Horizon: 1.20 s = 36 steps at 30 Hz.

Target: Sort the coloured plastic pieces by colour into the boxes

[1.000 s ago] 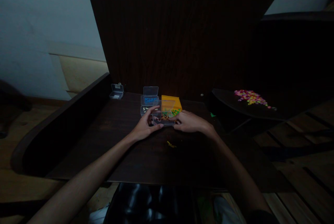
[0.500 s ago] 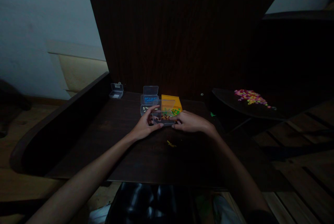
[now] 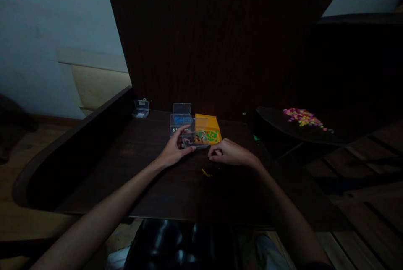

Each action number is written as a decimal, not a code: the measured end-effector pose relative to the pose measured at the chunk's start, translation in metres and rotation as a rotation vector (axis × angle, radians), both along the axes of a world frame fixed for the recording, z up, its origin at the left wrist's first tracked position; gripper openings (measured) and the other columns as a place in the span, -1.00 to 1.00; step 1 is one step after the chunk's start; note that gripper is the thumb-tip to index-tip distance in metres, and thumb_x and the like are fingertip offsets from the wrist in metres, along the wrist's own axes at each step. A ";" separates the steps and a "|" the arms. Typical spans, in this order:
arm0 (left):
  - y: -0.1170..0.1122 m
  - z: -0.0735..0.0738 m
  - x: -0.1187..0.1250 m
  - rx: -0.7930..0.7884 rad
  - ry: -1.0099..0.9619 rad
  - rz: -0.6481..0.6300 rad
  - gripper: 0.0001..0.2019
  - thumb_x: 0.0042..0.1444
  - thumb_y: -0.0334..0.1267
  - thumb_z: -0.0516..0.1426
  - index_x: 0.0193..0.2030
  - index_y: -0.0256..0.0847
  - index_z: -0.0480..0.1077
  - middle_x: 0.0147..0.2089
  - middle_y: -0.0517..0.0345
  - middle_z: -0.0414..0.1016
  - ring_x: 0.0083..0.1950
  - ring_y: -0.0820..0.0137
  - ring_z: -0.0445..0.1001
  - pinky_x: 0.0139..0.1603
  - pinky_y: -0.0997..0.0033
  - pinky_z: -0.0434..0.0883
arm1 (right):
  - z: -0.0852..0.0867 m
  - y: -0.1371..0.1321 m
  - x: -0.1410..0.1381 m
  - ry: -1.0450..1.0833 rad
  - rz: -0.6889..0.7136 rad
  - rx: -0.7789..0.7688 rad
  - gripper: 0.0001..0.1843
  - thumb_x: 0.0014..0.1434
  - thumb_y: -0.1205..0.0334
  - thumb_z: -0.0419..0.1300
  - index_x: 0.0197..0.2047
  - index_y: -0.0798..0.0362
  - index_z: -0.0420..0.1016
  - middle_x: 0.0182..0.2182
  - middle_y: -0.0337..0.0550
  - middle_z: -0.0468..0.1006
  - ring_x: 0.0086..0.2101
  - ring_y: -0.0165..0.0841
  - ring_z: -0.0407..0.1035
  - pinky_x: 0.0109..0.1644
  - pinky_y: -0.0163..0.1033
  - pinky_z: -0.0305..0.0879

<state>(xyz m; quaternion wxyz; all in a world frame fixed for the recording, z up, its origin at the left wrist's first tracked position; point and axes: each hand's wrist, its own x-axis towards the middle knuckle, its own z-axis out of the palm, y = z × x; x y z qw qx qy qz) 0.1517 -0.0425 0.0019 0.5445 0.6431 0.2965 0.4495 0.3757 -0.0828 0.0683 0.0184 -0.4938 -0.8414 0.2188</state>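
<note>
My left hand (image 3: 176, 147) grips a clear plastic box (image 3: 204, 145) by its left side, thumb in front and fingers behind. Its lid stands raised, and several small dark pieces lie inside. My right hand (image 3: 227, 151) is just right of the box, apart from it, with its fingers curled together; whatever they hold, if anything, is hidden. Below the hands, a little pile of yellow pieces (image 3: 206, 173) lies on the dark wooden surface (image 3: 151, 186). Behind the clear box sits an open yellow box (image 3: 204, 119) with green pieces in it.
Open clear boxes, one with blue pieces (image 3: 181, 119) and one with pale pieces, stand behind my left hand. Another open clear box (image 3: 140, 114) is at the back left. Pink and yellow pieces (image 3: 304, 118) are heaped on a ledge at right. A raised wooden side (image 3: 78, 144) borders the left.
My right hand has drawn back from inside the clear box, moving right and toward me, and its fingers have curled in. My left hand still holds the box.
</note>
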 end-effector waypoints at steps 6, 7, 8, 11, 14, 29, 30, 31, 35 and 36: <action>-0.001 0.001 0.000 -0.005 0.002 0.006 -0.27 -0.10 -0.25 0.32 0.23 -0.12 0.14 0.13 -0.06 0.32 -0.07 0.29 0.45 0.06 0.08 0.42 | -0.029 0.002 -0.001 0.016 0.044 -0.038 -0.72 0.14 0.29 0.20 -0.07 0.04 0.59 -0.35 -0.19 0.57 -0.42 -0.44 0.34 -0.33 -0.36 0.13; -0.001 0.002 0.000 0.000 0.005 0.007 -0.27 -0.09 -0.25 0.32 0.23 -0.12 0.14 0.12 -0.06 0.32 -0.08 0.29 0.44 0.06 0.08 0.43 | -0.031 0.002 -0.001 0.021 0.040 -0.046 -0.74 0.15 0.28 0.19 -0.09 0.04 0.59 -0.34 -0.18 0.58 -0.41 -0.42 0.36 -0.32 -0.35 0.14; -0.001 0.002 0.000 0.005 0.007 0.007 -0.27 -0.09 -0.25 0.32 0.23 -0.12 0.14 0.12 -0.06 0.33 -0.08 0.30 0.44 0.05 0.08 0.43 | -0.033 0.002 -0.001 0.031 0.032 -0.053 -0.76 0.16 0.28 0.18 -0.11 0.04 0.60 -0.34 -0.18 0.58 -0.40 -0.42 0.36 -0.31 -0.35 0.15; -0.001 0.002 0.000 0.013 0.013 0.015 -0.27 -0.09 -0.24 0.32 0.23 -0.13 0.15 0.12 -0.07 0.32 -0.07 0.29 0.44 0.04 0.08 0.43 | -0.037 0.003 -0.002 0.078 0.004 -0.048 -0.78 0.19 0.28 0.15 -0.18 0.06 0.61 -0.34 -0.17 0.59 -0.40 -0.43 0.36 -0.30 -0.35 0.14; -0.001 0.001 0.000 0.012 0.020 0.029 -0.27 -0.10 -0.24 0.32 0.23 -0.12 0.15 0.13 -0.06 0.32 -0.07 0.29 0.44 0.03 0.08 0.44 | -0.038 0.003 -0.003 0.090 -0.018 -0.043 -0.80 0.18 0.20 0.19 -0.21 0.08 0.61 -0.42 -0.20 0.54 -0.47 -0.46 0.29 -0.36 -0.36 0.09; 0.001 -0.001 -0.001 -0.002 0.017 0.011 -0.27 -0.09 -0.23 0.32 0.23 -0.10 0.14 0.14 -0.04 0.32 -0.05 0.27 0.46 0.05 0.08 0.44 | -0.046 0.004 0.002 0.080 -0.104 -0.017 -0.83 0.20 0.23 0.13 -0.26 0.10 0.53 -0.48 -0.25 0.43 -0.47 -0.47 0.23 -0.39 -0.37 0.06; 0.001 -0.001 -0.001 -0.003 0.019 0.009 -0.27 -0.08 -0.23 0.32 0.24 -0.09 0.14 0.14 -0.05 0.32 -0.05 0.27 0.46 0.04 0.08 0.44 | -0.046 0.003 0.002 0.077 -0.115 -0.006 -0.83 0.21 0.23 0.13 -0.26 0.10 0.52 -0.46 -0.24 0.44 -0.46 -0.46 0.25 -0.37 -0.37 0.07; 0.001 -0.001 -0.001 -0.001 0.023 0.010 -0.27 -0.08 -0.23 0.32 0.24 -0.09 0.14 0.14 -0.05 0.32 -0.05 0.27 0.46 0.04 0.07 0.44 | -0.046 0.003 0.001 0.066 -0.123 0.002 -0.84 0.21 0.23 0.12 -0.26 0.09 0.51 -0.45 -0.23 0.45 -0.44 -0.44 0.26 -0.36 -0.36 0.08; 0.001 0.000 -0.001 -0.007 0.028 0.017 -0.27 -0.09 -0.24 0.33 0.23 -0.10 0.15 0.15 -0.05 0.31 -0.06 0.28 0.46 0.06 0.05 0.43 | -0.044 0.002 0.000 0.002 -0.153 0.038 -0.85 0.24 0.22 0.10 -0.24 0.07 0.47 -0.36 -0.17 0.49 -0.35 -0.38 0.33 -0.30 -0.32 0.13; 0.000 0.000 -0.001 -0.013 0.029 0.019 -0.27 -0.09 -0.24 0.33 0.23 -0.10 0.15 0.14 -0.05 0.32 -0.06 0.28 0.46 0.06 0.05 0.43 | -0.044 0.002 -0.001 -0.012 -0.160 0.045 -0.85 0.25 0.22 0.09 -0.23 0.07 0.46 -0.34 -0.15 0.50 -0.32 -0.36 0.35 -0.27 -0.31 0.15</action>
